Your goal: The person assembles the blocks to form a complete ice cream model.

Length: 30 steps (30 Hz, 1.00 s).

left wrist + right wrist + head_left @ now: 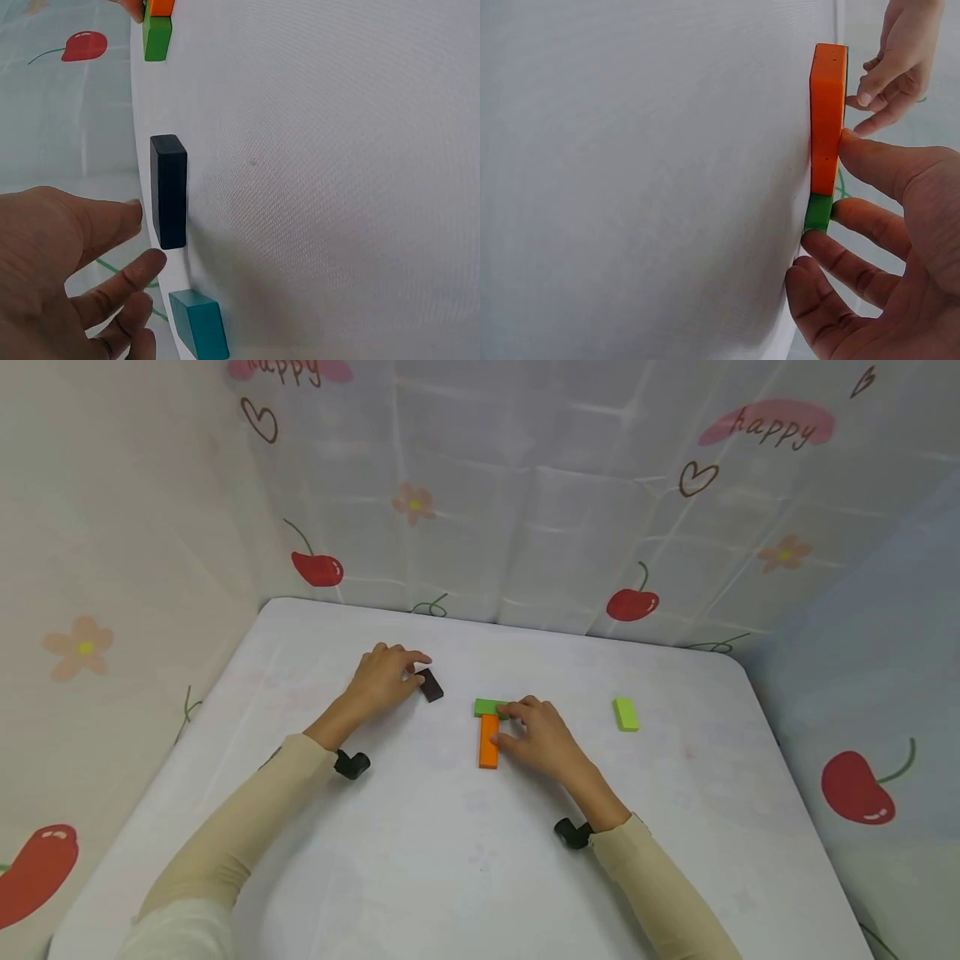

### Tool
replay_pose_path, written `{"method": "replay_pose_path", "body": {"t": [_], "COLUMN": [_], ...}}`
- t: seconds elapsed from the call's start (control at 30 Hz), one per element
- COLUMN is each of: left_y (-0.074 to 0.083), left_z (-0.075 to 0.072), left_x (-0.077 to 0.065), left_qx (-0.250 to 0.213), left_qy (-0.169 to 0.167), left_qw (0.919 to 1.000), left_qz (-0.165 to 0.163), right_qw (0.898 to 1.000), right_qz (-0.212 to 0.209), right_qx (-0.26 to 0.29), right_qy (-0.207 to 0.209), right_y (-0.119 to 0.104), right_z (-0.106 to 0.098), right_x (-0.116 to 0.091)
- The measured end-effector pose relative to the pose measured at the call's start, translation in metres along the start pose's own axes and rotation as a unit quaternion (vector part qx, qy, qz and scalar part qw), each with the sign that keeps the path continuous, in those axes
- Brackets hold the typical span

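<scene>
Room at lower centre of head view: wide lane over the white cloth-covered table [427, 868] between left beige sleeve [240, 835] and right beige sleeve [663, 893]. Tighter gap mid-frame, black rectangular block [431, 685] to green rectangular block [486, 707]. Left hand [386, 678] bounds it left; right hand [543, 735] obstructs right of green and orange rectangular block [488, 743]. Lane centre right, right hand to lime-green rectangular block [626, 715]. White printed backdrop [517, 543] limits top.

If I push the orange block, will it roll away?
Probably not: the orange block has flat sides, so it would likely slide. It looks stiff, with straight edges. It might nudge the green block at its end.
</scene>
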<state>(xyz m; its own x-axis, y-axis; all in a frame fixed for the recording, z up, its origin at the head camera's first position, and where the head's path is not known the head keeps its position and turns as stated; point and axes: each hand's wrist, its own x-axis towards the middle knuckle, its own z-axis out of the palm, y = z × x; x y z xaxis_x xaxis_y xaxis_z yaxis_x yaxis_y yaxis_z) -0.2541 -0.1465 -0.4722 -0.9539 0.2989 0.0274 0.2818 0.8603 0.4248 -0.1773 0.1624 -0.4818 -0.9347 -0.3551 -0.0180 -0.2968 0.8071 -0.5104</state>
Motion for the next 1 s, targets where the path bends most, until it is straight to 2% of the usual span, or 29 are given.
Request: {"method": "replay_pose_path", "body": {"t": [0.3,0.63,0.77,1.0], "left_y": [-0.0012,0.0020,0.0032,0.0054], "left_z": [0.0075,0.0065,0.0067,0.0066], "left_x": [0.0026,0.0028,0.0036,0.0035], "left_qx": [0.007,0.004,-0.003,-0.011], "left_qy": [-0.020,-0.004,0.005,0.000], "left_qw": [0.9997,1.0000,1.0000,0.9997], "left_qz": [-0.009,-0.004,-0.008,-0.022], "right_qw": [1.000,1.000,1.000,1.000], "right_qz": [0.008,0.003,0.007,0.012], "right_qx": [-0.004,0.003,0.004,0.004], "right_qy": [0.002,0.004,0.002,0.001], "right_y": [0.0018,0.0015,0.0005,-0.0011], "right_z": [0.0021,0.0028,0.0022,0.0006], "right_x": [-0.0001,0.0002,0.0006,-0.0003]}}
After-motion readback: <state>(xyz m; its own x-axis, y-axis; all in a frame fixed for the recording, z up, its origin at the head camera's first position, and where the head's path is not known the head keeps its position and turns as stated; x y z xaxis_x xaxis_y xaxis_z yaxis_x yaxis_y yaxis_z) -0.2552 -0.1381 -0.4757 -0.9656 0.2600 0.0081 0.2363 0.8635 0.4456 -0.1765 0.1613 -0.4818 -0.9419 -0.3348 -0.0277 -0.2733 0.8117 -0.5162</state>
